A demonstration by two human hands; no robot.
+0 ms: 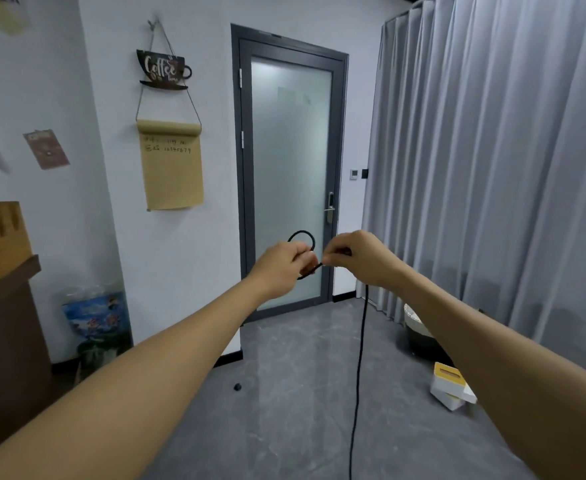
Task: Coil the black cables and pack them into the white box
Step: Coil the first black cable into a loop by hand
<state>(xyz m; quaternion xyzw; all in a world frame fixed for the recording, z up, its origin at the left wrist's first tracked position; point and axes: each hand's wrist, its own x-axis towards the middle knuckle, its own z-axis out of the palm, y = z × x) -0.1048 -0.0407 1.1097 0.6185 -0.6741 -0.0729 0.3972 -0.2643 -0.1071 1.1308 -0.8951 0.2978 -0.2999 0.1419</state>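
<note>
Both arms are stretched out in front of the door at chest height. My left hand [283,263] grips a small loop of the black cable [360,358], which arches above its fingers. My right hand [357,256] pinches the same cable just beside the loop. From under my right hand the cable hangs straight down to the floor and runs out of the frame's bottom edge. A white box [452,393] with a yellow-topped lid lies on the floor at the right, partly hidden by my right forearm.
A frosted glass door [290,174] stands straight ahead, grey curtains [492,168] to the right. A brown cabinet [4,341] is at the left, a colourful bag [96,323] by the wall. A small black object [238,386] and a round basket [418,327] sit on the grey floor.
</note>
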